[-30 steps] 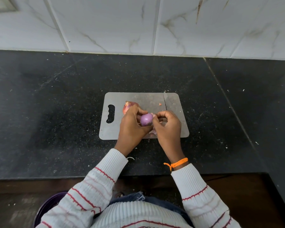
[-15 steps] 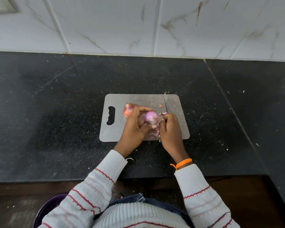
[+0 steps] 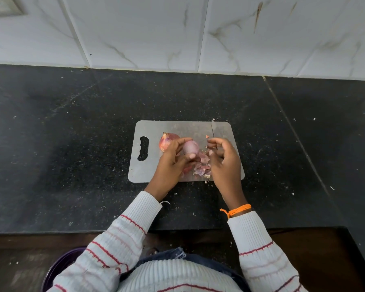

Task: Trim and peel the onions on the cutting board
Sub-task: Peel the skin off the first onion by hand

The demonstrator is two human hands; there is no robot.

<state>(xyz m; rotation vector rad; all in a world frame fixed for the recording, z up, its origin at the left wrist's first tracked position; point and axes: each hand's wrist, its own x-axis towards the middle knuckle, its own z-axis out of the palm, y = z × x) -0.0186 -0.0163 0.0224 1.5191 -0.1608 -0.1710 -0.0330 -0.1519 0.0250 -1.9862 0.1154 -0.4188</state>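
Hands have parted since half a second ago: the right hand (image 3: 224, 160), which was pressed up against the onion then, has drawn off toward 3 o'clock, and a clear gap shows between it and the peeled onion (image 3: 190, 147). The left hand (image 3: 171, 163) has kept its hold the whole time, and the bulb sits about where it did.

From the head view, the left hand's fingers (image 3: 182, 141) are clamped on the peeled onion, thumb at its near side and fingertips curled over the far side, holding it just above the middle of the cutting board (image 3: 150, 169). The bulb looks smooth, pale pink to lilac, with its dry outer skin gone. The right hand's fingers (image 3: 214, 142) are loosely curled and apart; whether a scrap of peel is pinched in them I cannot tell.

At 9 o'clock of the held bulb, partly hidden behind the left hand, an unpeeled onion (image 3: 167, 141) lies on the board, reddish-brown and papery. Between the two hands, toward 6 o'clock, a heap of onion skins (image 3: 201, 167) rests on the board, pink and crumpled. A knife (image 3: 215, 129) lies on the board at 1 o'clock, blade pointing away, its handle end hidden under the right hand. The board rests on the dark speckled tabletop (image 3: 72, 154), dotted with small flecks.
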